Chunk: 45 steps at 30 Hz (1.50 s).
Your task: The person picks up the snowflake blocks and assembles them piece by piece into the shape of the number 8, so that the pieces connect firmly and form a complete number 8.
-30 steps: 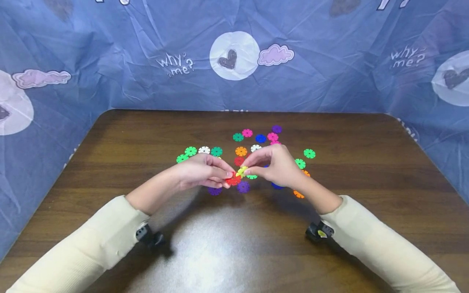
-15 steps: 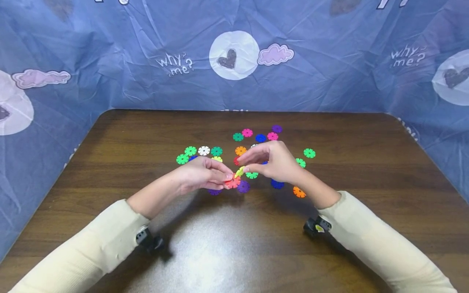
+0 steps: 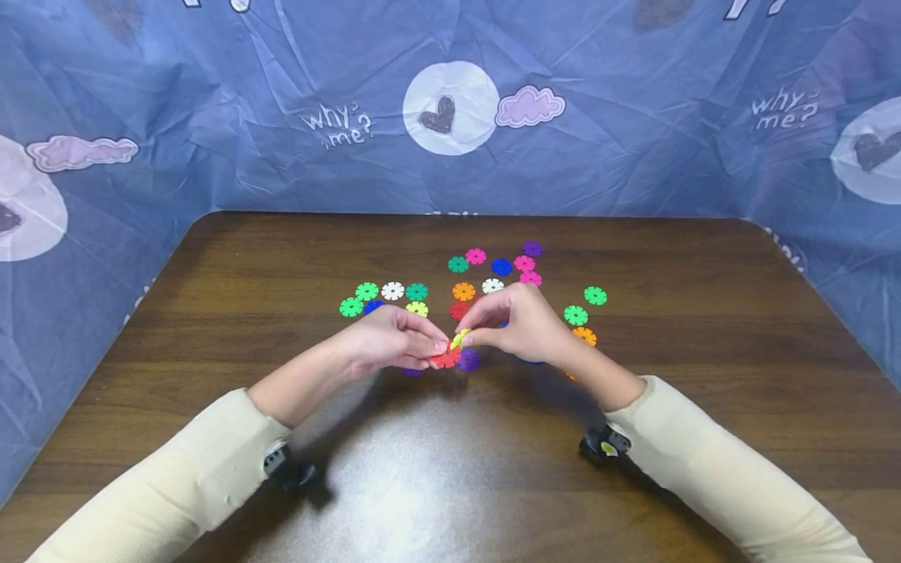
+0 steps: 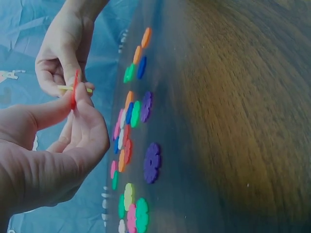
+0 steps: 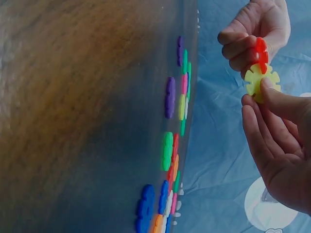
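My left hand (image 3: 383,338) pinches a red notched plastic disc (image 3: 446,357) between thumb and fingers, above the table. From the other side, my right hand (image 3: 524,324) pinches a yellow notched disc (image 3: 459,338). The two discs meet at their edges. In the left wrist view the yellow disc (image 4: 88,90) crosses the red disc (image 4: 74,92) roughly at a right angle. The right wrist view has the yellow disc (image 5: 253,80) nearly face-on under my thumb, with the red disc (image 5: 262,51) edge-on beyond it. How deep their notches interlock cannot be told.
Several loose discs lie flat on the brown wooden table (image 3: 394,485), among them a purple disc (image 3: 469,360), a white disc (image 3: 393,291), an orange disc (image 3: 463,292) and a green disc (image 3: 595,295). A blue printed cloth (image 3: 267,94) hangs behind the table.
Both hands have come slightly down towards the person with the discs. The right fingers lifted half a second ago and now pinch the yellow disc again. The red disc shows more of its face.
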Each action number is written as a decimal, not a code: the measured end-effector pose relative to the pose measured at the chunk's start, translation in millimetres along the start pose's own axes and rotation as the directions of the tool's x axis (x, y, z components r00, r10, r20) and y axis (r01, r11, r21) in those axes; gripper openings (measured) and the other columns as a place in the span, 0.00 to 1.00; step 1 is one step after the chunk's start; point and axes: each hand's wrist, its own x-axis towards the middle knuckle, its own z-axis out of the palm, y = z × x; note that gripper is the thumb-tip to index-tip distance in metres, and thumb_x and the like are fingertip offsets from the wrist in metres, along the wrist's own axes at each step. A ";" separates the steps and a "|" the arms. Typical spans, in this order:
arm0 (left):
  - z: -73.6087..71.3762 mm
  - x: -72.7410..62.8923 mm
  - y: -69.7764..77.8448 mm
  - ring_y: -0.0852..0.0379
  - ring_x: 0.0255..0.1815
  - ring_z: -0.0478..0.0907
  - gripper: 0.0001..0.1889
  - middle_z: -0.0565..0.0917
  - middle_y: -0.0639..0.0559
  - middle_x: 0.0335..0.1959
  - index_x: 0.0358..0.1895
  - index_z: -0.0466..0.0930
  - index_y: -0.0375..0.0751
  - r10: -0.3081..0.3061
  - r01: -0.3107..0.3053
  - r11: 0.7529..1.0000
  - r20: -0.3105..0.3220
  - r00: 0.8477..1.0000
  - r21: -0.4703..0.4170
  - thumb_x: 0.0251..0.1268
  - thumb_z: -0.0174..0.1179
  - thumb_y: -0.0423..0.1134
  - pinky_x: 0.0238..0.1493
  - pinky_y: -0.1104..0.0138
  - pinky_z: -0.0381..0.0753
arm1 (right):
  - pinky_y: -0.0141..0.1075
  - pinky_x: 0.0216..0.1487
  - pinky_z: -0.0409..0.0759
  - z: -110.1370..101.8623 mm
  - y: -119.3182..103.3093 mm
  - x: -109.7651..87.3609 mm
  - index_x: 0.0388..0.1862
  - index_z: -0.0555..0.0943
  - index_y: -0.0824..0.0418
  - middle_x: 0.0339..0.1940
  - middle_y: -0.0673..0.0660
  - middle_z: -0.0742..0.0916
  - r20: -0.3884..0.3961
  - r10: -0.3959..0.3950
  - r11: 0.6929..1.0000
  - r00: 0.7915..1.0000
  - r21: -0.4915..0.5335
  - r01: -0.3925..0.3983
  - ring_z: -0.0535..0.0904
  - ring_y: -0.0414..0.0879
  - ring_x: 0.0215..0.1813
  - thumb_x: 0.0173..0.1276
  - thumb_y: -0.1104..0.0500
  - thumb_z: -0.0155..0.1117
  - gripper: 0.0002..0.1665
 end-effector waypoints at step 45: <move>20.7 6.9 5.9 0.61 0.32 0.86 0.16 0.87 0.54 0.28 0.52 0.79 0.30 -0.008 -0.134 0.901 -0.325 0.946 -0.413 0.62 0.63 0.32 0.47 0.66 0.84 | 0.49 0.54 0.82 7.9 -6.0 -6.2 0.52 0.80 0.68 0.38 0.55 0.91 -0.035 0.468 0.767 0.883 0.513 -0.386 0.88 0.51 0.43 0.62 0.63 0.68 0.19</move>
